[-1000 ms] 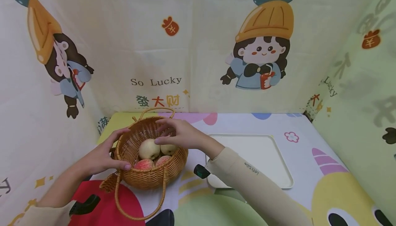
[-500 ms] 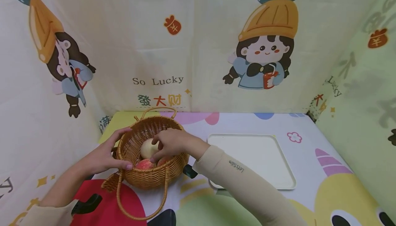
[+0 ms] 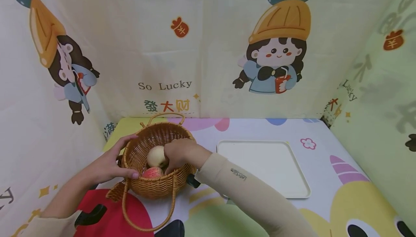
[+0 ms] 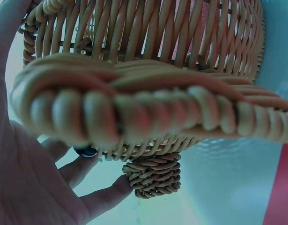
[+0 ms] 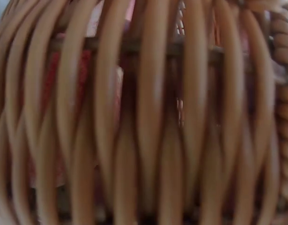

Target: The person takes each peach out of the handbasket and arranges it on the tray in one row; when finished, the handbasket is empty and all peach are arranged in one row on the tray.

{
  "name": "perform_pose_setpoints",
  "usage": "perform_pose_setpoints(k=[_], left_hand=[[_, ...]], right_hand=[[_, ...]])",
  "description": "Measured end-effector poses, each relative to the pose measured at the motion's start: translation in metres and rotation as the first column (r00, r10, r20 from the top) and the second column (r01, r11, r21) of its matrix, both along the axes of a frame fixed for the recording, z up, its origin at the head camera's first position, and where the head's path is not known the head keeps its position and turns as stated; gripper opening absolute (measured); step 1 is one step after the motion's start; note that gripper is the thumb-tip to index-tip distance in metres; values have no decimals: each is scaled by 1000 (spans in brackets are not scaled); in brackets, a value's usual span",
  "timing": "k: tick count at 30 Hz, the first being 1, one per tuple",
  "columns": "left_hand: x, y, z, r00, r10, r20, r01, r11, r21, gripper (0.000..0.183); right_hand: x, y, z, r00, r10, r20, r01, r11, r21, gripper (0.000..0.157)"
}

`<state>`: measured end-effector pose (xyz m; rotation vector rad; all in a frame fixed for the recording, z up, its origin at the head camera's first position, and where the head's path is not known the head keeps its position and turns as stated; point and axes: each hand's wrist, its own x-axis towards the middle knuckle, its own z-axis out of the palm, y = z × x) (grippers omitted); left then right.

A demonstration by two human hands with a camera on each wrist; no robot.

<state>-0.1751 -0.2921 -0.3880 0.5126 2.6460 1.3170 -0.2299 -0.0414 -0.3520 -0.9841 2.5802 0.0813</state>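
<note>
A brown wicker basket [image 3: 152, 188] stands at the left of the table, its looped handle [image 3: 171, 202] hanging toward the front. My left hand [image 3: 105, 166] holds its left side, thumb at the front rim and fingers farther back. In the left wrist view, fingers [image 4: 106, 197] reach round the woven side. My right hand [image 3: 182, 154] is down inside the basket, its fingertips hidden. Beside it lie a pale yellow round fruit [image 3: 156, 156] and a red peach [image 3: 152, 172]. The right wrist view looks through the wicker [image 5: 153, 93] at reddish patches.
A shallow white tray [image 3: 266, 168] lies right of the basket on the patterned tablecloth [image 3: 247, 128]. Printed cloth walls [image 3: 214, 56] enclose the table at the back and both sides.
My right hand has come down from above the fruit into the basket's right side, covering the second pale fruit and second red peach. The left hand keeps its hold on the rim.
</note>
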Motion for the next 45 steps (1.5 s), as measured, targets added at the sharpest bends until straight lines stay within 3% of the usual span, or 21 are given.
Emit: perform_pose_setpoints(k=[6,10,17,21,22,24,28,32,34,36,39,45], left_hand=[[0,-1,-3,1000,3,8,-3,1000,15,109],[0,-1,-4,1000,4,12,-4,1000,18,109],[1,-1,-1,1000,12,16,-12,1000,13,109],[1,-1,-1,1000,2,15,-3,1000,21,108],[0,-1,0,1000,3,18,-3,1000,22,108],[0,-1,0,1000,3,26,-4,1000,24,109],[1,-1,0,999,10,37,-11,1000,26,109],[1,-1,0,1000,8,30,-9,1000,28,108],[2,-1,-1,1000,5,26,-6,1000,30,108],[2,-1,-1,1000,0,26,-1,999,32,107],[2,-2,-1,1000,0,28,-1,1000,26,107],[2,-2,-1,1000,-2,25,1,1000,24,107]], right_hand=[[3,-10,-7,996,-86,-20,88,980,177,49],[5,-12,-11,993,-108,-35,113,975,191,50],[-1,-2,-6,999,-42,-23,41,999,-34,49],[-7,12,1,999,28,29,-20,970,-241,57],[-10,17,3,998,50,45,-33,947,-319,58],[-14,28,7,990,94,101,-33,870,-493,59],[-22,55,15,959,180,218,56,635,-770,55],[-28,93,21,930,178,322,218,439,-871,58],[-31,116,22,924,144,355,283,371,-885,61],[-33,140,20,922,95,374,327,324,-888,61],[-35,174,13,929,-13,369,353,329,-876,58],[-31,229,-18,903,-242,354,429,471,-771,46]])
